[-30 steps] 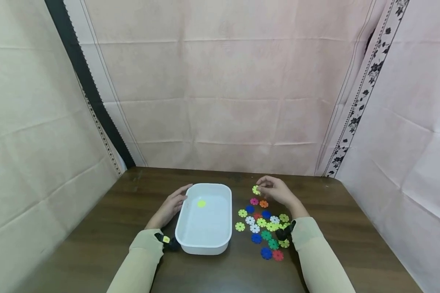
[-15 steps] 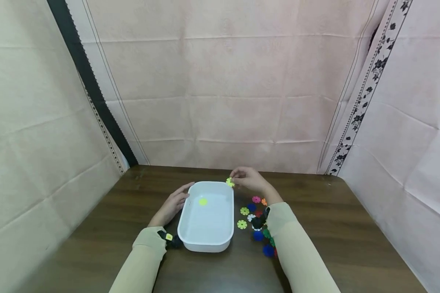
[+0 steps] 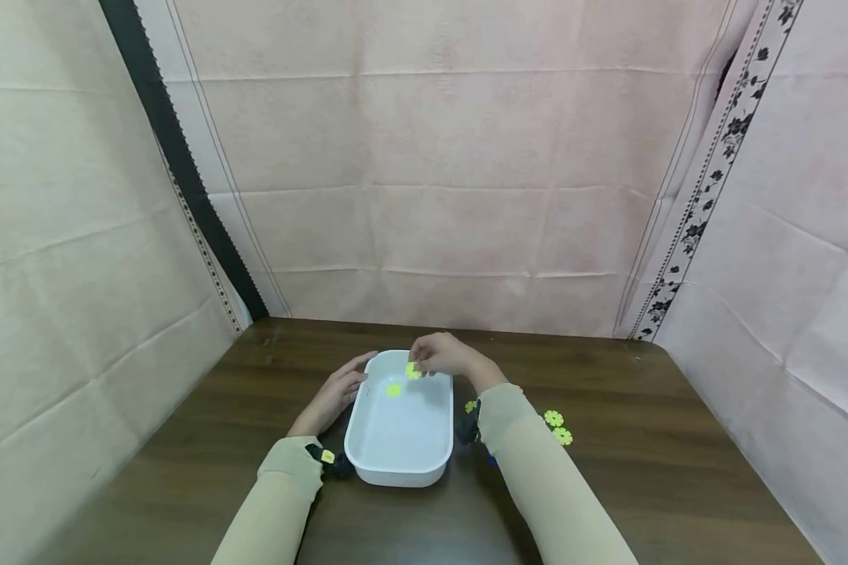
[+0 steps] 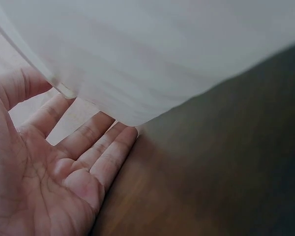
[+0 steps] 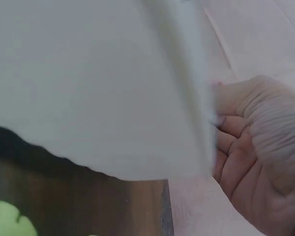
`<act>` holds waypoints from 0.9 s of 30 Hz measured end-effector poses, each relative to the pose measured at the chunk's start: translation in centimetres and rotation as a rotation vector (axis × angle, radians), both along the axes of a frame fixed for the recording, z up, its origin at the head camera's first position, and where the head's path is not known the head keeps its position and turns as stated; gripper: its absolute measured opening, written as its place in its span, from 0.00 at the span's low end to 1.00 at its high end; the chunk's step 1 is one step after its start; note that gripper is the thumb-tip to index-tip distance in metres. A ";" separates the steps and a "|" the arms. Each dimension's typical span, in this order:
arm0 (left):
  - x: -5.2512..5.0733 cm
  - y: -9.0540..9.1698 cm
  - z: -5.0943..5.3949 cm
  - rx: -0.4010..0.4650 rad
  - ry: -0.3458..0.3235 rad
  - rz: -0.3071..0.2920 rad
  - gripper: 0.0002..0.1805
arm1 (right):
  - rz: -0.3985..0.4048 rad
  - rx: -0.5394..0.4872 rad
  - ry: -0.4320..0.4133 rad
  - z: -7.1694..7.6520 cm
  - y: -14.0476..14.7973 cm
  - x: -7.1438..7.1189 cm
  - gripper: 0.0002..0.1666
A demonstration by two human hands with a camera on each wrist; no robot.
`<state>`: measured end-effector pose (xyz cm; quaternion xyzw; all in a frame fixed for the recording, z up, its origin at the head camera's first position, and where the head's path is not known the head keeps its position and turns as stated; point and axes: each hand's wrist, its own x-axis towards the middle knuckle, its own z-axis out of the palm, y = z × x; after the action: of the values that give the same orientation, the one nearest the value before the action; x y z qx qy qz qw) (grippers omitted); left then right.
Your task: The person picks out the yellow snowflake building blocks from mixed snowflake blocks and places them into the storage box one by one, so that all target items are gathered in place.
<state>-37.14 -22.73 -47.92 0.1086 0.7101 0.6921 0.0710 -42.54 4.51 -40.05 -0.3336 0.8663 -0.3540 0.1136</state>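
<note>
Over the far right part of a white plastic box [image 3: 399, 439], the right hand [image 3: 452, 359] pinches a yellow-green flower-shaped piece [image 3: 413, 370] between thumb and fingertips. A yellow-green piece [image 3: 393, 390] lies inside on the box's bottom. The left hand [image 3: 332, 396] rests against the box's far left side, its fingers extended. In the left wrist view, that hand [image 4: 64, 157] touches the box [image 4: 137, 49] at the edge and outer wall. In the right wrist view, the box wall [image 5: 113, 88] hides the fingertips of the right hand [image 5: 265, 147] and the held piece.
Yellow-green flower pieces [image 3: 562, 436] lie on the brown table [image 3: 650, 471] to the right of the box; the right forearm covers most of the others. A yellow-green piece [image 5: 10, 221] shows low in the right wrist view. Light cloth [image 3: 438, 173] hangs behind and at both sides.
The right hand has carried the yellow-green piece leftward from the table's right side, past the box's right rim, to above the inside. The left hand has stayed at the box.
</note>
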 end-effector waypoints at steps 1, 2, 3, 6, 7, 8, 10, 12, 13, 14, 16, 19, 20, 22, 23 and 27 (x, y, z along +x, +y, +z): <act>0.0 0.0 -0.1 0.002 -0.001 -0.001 0.27 | 0.009 0.025 0.013 -0.2 -0.3 0.0 0.07; 0.0 0.0 -0.1 0.005 -0.003 -0.002 0.27 | 0.015 0.052 0.027 -0.4 -0.5 0.1 0.07; 0.0 0.0 -0.2 0.004 -0.003 -0.007 0.27 | 0.021 0.075 0.040 -0.6 -0.7 0.2 0.07; 0.1 0.0 -0.4 -0.008 -0.004 -0.006 0.26 | 0.024 0.132 0.079 -1.1 -1.1 0.3 0.07; 0.1 0.0 -0.4 -0.009 -0.005 -0.003 0.26 | 0.023 0.143 0.094 -1.2 -1.2 0.3 0.07; 0.1 0.0 -0.4 -0.012 -0.003 0.001 0.25 | 0.021 0.149 0.106 -1.3 -1.2 0.3 0.07; 0.0 0.0 -0.3 -0.017 0.002 0.004 0.25 | 0.019 0.156 0.123 -1.3 -1.3 0.2 0.06; 0.0 0.0 -0.2 -0.014 0.006 0.002 0.25 | 0.018 0.167 0.132 -1.3 -1.3 0.1 0.06; -0.1 0.0 -0.1 -0.014 0.007 0.001 0.25 | 0.018 0.174 0.133 -1.2 -1.3 0.2 0.07; -0.1 0.0 0.0 -0.014 0.007 0.001 0.25 | 0.018 0.185 0.134 -1.2 -1.4 0.2 0.07; -0.1 0.0 0.0 -0.010 0.009 0.005 0.25 | 0.016 0.206 0.140 -1.1 -1.5 0.3 0.08; -0.1 0.0 0.1 -0.012 0.012 0.014 0.25 | 0.002 0.241 0.153 -1.1 -1.7 0.6 0.09; 0.0 -0.1 0.1 -0.017 0.016 0.011 0.26 | -0.001 0.255 0.157 -1.2 -1.8 0.7 0.10; 0.0 -0.1 0.0 -0.021 0.007 0.008 0.26 | -0.004 0.283 0.167 -1.3 -1.9 0.9 0.10; 0.1 -0.1 0.0 -0.024 0.004 0.005 0.26 | -0.007 0.294 0.173 -1.5 -2.0 0.9 0.10; 0.1 -0.1 -0.1 -0.019 -0.002 0.011 0.25 | -0.028 0.301 0.194 -1.6 -2.2 1.1 0.10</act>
<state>-37.04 -22.82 -47.99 0.1033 0.7171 0.6858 0.0689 -41.42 2.35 -41.61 -0.3334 0.9209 -0.1881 0.0734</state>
